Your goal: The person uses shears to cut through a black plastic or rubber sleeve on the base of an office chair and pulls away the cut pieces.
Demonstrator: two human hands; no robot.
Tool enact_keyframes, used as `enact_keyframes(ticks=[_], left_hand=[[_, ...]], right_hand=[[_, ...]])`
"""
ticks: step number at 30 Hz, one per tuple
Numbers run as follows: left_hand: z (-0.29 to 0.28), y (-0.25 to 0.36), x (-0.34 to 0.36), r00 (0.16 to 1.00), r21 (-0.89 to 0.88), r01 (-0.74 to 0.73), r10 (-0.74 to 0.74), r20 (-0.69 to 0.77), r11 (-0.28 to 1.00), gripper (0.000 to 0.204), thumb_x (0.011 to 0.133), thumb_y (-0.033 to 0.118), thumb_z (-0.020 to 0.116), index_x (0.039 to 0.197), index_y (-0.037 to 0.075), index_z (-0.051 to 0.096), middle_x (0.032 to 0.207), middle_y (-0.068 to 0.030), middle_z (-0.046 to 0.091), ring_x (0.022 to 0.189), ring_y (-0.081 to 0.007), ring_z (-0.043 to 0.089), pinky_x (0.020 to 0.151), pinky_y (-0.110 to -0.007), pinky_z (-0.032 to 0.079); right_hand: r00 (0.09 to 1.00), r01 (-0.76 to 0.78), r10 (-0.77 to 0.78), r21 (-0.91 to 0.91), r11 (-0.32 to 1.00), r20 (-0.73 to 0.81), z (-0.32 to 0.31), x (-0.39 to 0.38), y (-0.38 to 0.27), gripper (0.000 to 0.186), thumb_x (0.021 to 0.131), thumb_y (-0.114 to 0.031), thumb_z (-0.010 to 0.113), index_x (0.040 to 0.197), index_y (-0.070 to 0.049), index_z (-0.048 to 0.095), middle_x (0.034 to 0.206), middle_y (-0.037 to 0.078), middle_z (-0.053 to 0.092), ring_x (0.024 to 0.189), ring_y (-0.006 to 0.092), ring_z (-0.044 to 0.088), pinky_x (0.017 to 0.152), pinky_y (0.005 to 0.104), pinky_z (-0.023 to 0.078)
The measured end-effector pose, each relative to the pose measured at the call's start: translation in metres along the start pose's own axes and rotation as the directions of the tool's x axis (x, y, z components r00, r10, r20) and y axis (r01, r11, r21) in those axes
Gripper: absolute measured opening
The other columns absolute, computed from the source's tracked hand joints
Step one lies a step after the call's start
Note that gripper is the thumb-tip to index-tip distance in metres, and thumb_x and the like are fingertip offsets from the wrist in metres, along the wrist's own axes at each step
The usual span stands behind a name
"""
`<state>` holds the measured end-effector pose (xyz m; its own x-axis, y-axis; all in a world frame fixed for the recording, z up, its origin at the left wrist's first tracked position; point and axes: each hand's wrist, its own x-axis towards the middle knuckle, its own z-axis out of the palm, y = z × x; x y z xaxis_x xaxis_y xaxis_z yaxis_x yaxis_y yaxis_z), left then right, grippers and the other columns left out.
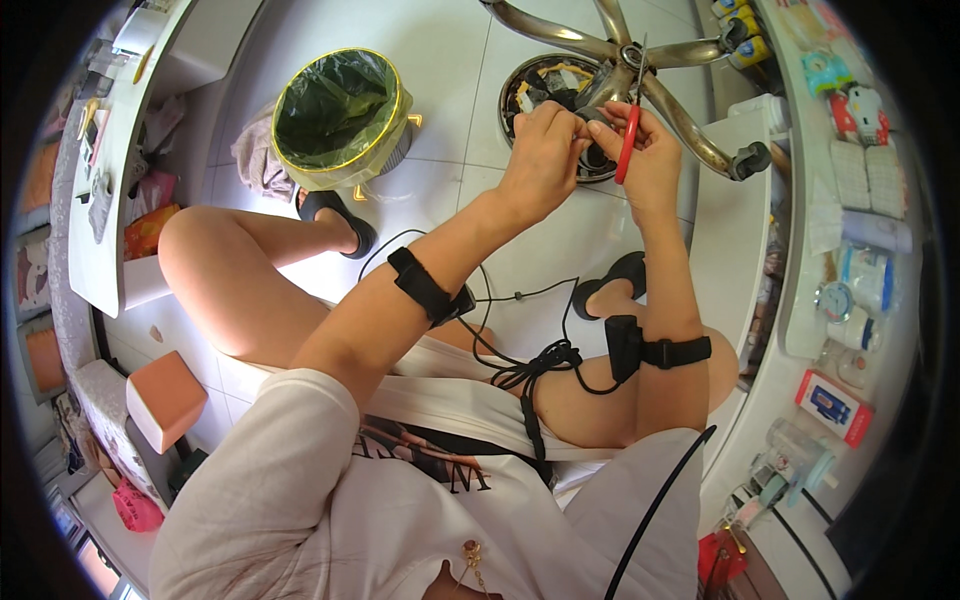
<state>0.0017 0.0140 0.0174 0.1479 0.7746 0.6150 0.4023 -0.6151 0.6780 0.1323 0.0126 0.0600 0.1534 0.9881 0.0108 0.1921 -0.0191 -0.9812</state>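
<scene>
Scissors (628, 145) with red handles are held in my right hand (655, 165), their metal blades pointing away from me. My left hand (540, 155) is closed in a pinch, fingertips meeting those of my right hand. What the pinch holds is too small to make out. Between and just beyond both hands is a dark grey caster (597, 120) on one leg of a metal chair base (632, 57). The base has several curved legs and more casters at the right. Partly behind the hands lies a round, dark-rimmed object (508, 95) with torn-looking dark and yellowish pieces inside.
A bin (385, 165) with a green liner and yellow rim stands at the far left, beside bunched cloth (262, 150). Black cables (545, 365) run from my arm straps across my lap. Crowded shelves (850, 250) flank the right; a white cabinet (100, 220) stands left.
</scene>
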Motion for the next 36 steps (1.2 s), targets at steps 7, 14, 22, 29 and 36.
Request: enact_keyframes(ticks=[7, 14, 22, 29, 36], left_hand=[[0.000, -0.003, -0.005, 0.997, 0.059, -0.073, 0.074, -0.009, 0.996, 0.018, 0.071, -0.006, 0.060, 0.082, 0.005, 0.053, 0.080, -0.0052, 0.052, 0.077, -0.0245, 0.049, 0.069, -0.035, 0.033], [0.005, -0.009, 0.006, 0.996, 0.054, -0.085, 0.086, -0.016, 0.995, 0.019, 0.071, -0.007, 0.060, 0.082, 0.006, 0.053, 0.081, -0.0044, 0.052, 0.078, -0.0236, 0.049, 0.069, -0.034, 0.032], [0.003, -0.001, 0.000, 1.000, -0.007, -0.002, 0.002, -0.009, 1.000, 0.017, 0.073, -0.005, 0.059, 0.083, 0.006, 0.052, 0.081, -0.0046, 0.052, 0.078, -0.0239, 0.049, 0.071, -0.034, 0.032], [0.003, -0.002, 0.000, 1.000, -0.014, 0.006, -0.006, 0.004, 1.000, 0.015, 0.075, -0.004, 0.058, 0.083, 0.006, 0.052, 0.081, -0.0055, 0.052, 0.077, -0.0243, 0.049, 0.070, -0.034, 0.033], [0.002, 0.000, 0.001, 0.999, -0.035, 0.039, -0.039, -0.008, 0.999, 0.014, 0.075, -0.004, 0.058, 0.083, 0.006, 0.052, 0.080, -0.0066, 0.051, 0.076, -0.0250, 0.048, 0.070, -0.034, 0.033]], right_hand=[[0.999, -0.023, 0.024, -0.050, 0.999, 0.024, -0.004, 0.000, -0.003, 0.032, 0.071, -0.012, 0.075, 0.095, 0.002, 0.061, 0.084, 0.005, 0.063, 0.073, 0.0112, 0.057, 0.069, 0.0230, 0.047], [1.000, -0.004, 0.002, -0.195, 0.981, -0.010, -0.014, 0.007, -0.004, 0.037, 0.069, -0.013, 0.076, 0.100, -0.001, 0.062, 0.087, 0.003, 0.063, 0.072, 0.0099, 0.053, 0.070, 0.0220, 0.045], [0.992, -0.053, 0.062, -0.084, 0.995, 0.109, -0.019, 0.007, -0.005, 0.042, 0.071, -0.009, 0.073, 0.110, -0.003, 0.060, 0.099, 0.005, 0.063, 0.083, 0.0095, 0.056, 0.077, 0.0221, 0.044], [0.942, 0.038, -0.069, 0.102, 0.994, 0.329, -0.019, 0.008, -0.012, 0.042, 0.072, 0.003, 0.064, 0.113, 0.000, 0.056, 0.110, 0.009, 0.060, 0.090, 0.0119, 0.057, 0.084, 0.0236, 0.043], [0.950, 0.039, -0.044, 0.023, 0.999, 0.310, -0.024, 0.014, -0.010, 0.039, 0.074, -0.001, 0.066, 0.112, 0.001, 0.056, 0.109, 0.011, 0.060, 0.094, 0.0134, 0.058, 0.083, 0.0250, 0.045]])
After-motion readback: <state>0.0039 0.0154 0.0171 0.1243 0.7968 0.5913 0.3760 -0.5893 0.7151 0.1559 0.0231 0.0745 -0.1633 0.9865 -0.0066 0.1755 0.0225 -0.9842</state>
